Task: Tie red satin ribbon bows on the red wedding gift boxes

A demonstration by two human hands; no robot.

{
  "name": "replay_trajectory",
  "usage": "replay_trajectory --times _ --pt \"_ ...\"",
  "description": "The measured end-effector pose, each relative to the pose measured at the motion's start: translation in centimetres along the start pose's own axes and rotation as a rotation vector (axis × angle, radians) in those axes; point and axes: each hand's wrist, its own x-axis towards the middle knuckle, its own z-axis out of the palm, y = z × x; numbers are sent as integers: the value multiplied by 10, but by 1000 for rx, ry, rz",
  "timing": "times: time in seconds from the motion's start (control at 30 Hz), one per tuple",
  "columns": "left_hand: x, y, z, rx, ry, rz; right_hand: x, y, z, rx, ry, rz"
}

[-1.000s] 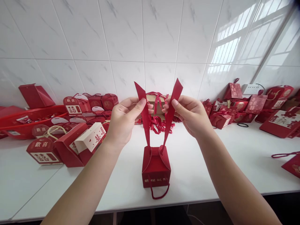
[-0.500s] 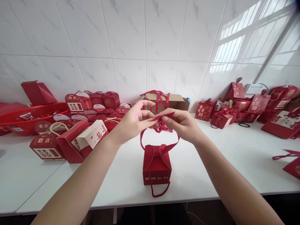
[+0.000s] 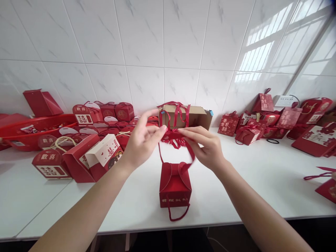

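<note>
A small red gift box (image 3: pixel 175 185) stands upright on the white table in front of me, with gold characters on its near face. A dark red cord handle (image 3: pixel 179 219) hangs from that face onto the table. Flat red ribbon (image 3: pixel 191 154) rises in a loop from the box's folded top flaps. My left hand (image 3: pixel 143 141) pinches the ribbon's left side between thumb and fingers, its index finger raised. On the other side, my right hand (image 3: pixel 204 143) has its fingertips closed on the ribbon. The hands are slightly apart above the box.
Behind my hands stands an open cardboard box (image 3: pixel 198 117) with loose red ribbons (image 3: pixel 180 113) over its edge. Several red gift boxes (image 3: pixel 51 164) crowd the left, near a red basin (image 3: pixel 13 134). More boxes (image 3: pixel 248 134) and a white power strip (image 3: pixel 285 100) sit at the right.
My hands have moved apart, the left one leftward. The folded ribbon end between them has come down, and the ribbon loop's right side has swung inward. The box stays put.
</note>
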Motion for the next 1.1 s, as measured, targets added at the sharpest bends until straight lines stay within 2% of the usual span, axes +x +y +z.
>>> replay_trajectory --times 0.1,0.2,0.3,0.37,0.4,0.47,0.53,0.6,0.7,0.8,0.87,0.97,1.03,1.1 --pt "-15 -8 -13 466 196 238 -31 -6 -8 -15 211 373" --pt "-34 -27 -41 725 210 217 -82 -3 -31 -87 279 747" --pt "-56 -57 -73 907 37 100 -141 4 -60 -213 238 1116" --pt "-68 -78 -87 942 -86 9 -170 8 -73 -232 103 1285" --pt "-72 -86 -90 946 -130 -11 -179 9 -76 -227 49 1320" --pt "-76 -95 -86 921 -136 8 -181 8 -76 -231 8 1299" --pt "-76 -95 -71 826 -96 27 -167 7 -67 -236 30 1204" --pt "-73 -89 -49 642 -100 -41 -143 4 -52 -176 -2 1108" --pt "-68 -77 -16 351 -190 -213 -111 1 -26 15 -176 1029" --pt "-67 -76 6 240 -245 -314 -94 -2 -4 234 -386 1022" --pt "-67 -81 12 216 -251 -368 -90 -3 3 357 -507 1098" --pt "-66 -86 13 120 -271 -486 -89 -3 2 484 -672 1256" --pt "-65 -85 12 60 -313 -555 -89 -1 -2 553 -759 1278" --pt "-64 -79 11 44 -362 -578 -88 0 -7 634 -767 1244"
